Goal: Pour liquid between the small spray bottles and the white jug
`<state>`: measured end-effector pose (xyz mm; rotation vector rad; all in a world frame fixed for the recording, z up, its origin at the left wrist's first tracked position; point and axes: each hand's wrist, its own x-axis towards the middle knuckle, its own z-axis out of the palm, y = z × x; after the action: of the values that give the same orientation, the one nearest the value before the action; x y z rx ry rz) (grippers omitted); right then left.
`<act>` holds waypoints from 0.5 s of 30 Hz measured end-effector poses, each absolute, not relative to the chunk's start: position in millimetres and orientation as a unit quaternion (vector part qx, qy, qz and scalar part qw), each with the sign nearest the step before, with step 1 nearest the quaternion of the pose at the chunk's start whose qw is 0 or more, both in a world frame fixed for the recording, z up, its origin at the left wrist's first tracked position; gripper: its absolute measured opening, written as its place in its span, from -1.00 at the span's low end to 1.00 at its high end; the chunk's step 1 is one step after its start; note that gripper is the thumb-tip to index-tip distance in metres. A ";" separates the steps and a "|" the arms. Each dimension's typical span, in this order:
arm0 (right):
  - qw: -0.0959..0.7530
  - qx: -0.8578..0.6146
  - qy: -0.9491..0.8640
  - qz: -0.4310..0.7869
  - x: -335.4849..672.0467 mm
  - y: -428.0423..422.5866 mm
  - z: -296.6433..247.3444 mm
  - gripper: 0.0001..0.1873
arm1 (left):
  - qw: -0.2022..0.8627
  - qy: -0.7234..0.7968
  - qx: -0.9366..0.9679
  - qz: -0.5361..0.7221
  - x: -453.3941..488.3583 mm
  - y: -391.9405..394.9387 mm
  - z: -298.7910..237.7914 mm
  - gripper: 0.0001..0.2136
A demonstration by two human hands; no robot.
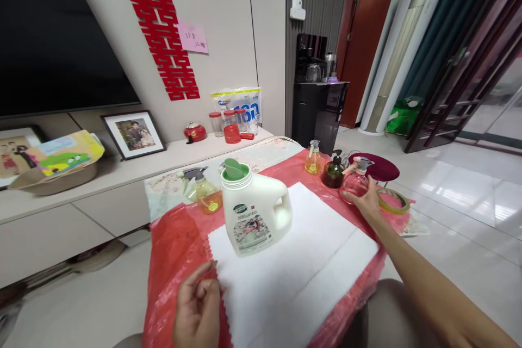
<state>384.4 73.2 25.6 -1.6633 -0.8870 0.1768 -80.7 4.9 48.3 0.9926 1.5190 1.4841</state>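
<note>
My right hand (pixel 365 198) is wrapped around a pink spray bottle (pixel 355 182) at the table's right side. Beside it stand a dark green pump bottle (pixel 333 174) and a yellowish spray bottle (pixel 313 162). My left hand (pixel 199 304) rests low over the front left of the table, its fingers curled in, with nothing seen in them. It is near the ragged edge of a white sheet (pixel 318 261). Upright on that sheet is a large white detergent jug (pixel 255 206), with a green cup-like piece (pixel 234 169) in its mouth. An amber spray bottle (pixel 206 196) stands behind its left side.
Red plastic film (pixel 171 250) covers the table under the sheet. A tape roll (pixel 392 201) lies right of my right hand, before a dark red round stool (pixel 375 167). Lidded jars (pixel 231 128) and a picture frame (pixel 134 133) stand on the cabinet behind.
</note>
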 end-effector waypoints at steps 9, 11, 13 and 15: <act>0.623 -0.625 -0.417 0.217 356.3 42.7 75.8 -0.01 | 0.423 0.572 0.491 0.502 -73.9 -26.1 36.6 -0.55; 0.612 -0.593 -0.440 0.283 342.7 28.2 88.3 -0.06 | 0.423 0.545 0.524 0.499 -61.2 -29.5 47.1 -0.67; 0.592 -0.553 -0.467 0.355 326.0 13.6 96.5 -0.09 | 0.428 0.502 0.565 0.496 -47.5 -29.7 59.3 -0.75; 0.569 -0.516 -0.487 0.415 307.2 0.0 99.3 -0.09 | 0.434 0.443 0.627 0.471 -35.1 -26.6 72.2 -0.80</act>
<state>307.2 0.0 99.3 -1.2114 -1.1443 0.9737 -35.1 -26.6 72.2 1.5611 1.1045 1.1732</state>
